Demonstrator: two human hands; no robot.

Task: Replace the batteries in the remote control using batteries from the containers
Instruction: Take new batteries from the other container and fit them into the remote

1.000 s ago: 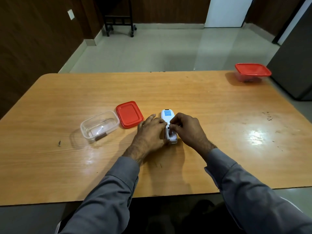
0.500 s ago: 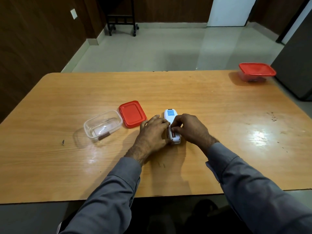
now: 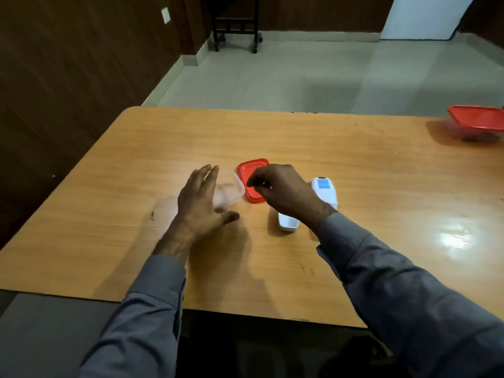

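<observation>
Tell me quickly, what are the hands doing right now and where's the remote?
Left hand open over the clear container. Right hand pinched above the red lid, contents unclear. Remote on the table, untouched. Nothing blocking.

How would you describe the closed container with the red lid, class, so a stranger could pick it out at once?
Start with the wooden table and look to its far right corner. There a clear container with a red lid stands alone, away from both hands. Unlike the open clear container by the left hand, whose loose red lid lies beside it, this one is covered.
</observation>
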